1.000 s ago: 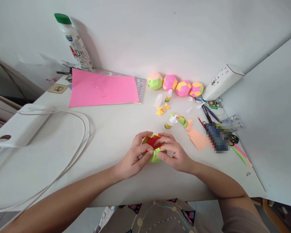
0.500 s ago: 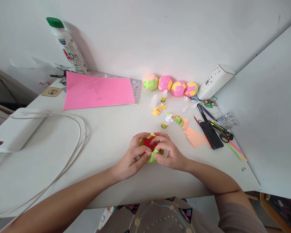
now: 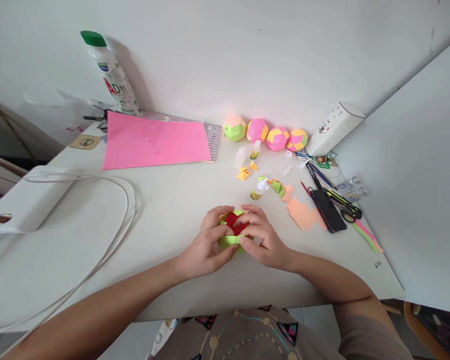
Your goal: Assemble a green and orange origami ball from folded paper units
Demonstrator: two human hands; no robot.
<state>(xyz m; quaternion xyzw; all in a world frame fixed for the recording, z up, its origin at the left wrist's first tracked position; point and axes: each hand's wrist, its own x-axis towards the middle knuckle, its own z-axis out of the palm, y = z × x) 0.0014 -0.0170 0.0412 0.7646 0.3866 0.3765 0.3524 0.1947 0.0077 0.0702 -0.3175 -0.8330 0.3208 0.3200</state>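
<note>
Between my two hands is a partly open folded-paper ball point(image 3: 230, 241), lime green on the near side and red inside. My left hand point(image 3: 206, 250) grips its left side, thumb on the outer near wall and fingers over the rim. From the right, my right hand point(image 3: 266, 242) pinches the near rim, with fingertips reaching inside. Both hands partly cover the ball. Just beyond it stands a small glue bottle point(image 3: 257, 191) with a white cap. Green and orange folded paper pieces point(image 3: 277, 188) lie to its right.
Several finished paper balls point(image 3: 257, 130) line the wall. Pink sheets point(image 3: 157, 142) lie at back left, near a tall white bottle point(image 3: 122, 87). A white cable point(image 3: 125, 200) loops on the left. Scissors point(image 3: 348, 215), a black phone-like object point(image 3: 328, 210) and peach paper point(image 3: 303, 214) are at right.
The near green rim between my thumbs now looks flatter and straighter, and my left thumb has slid slightly down and right. The whole view has shifted a little.
</note>
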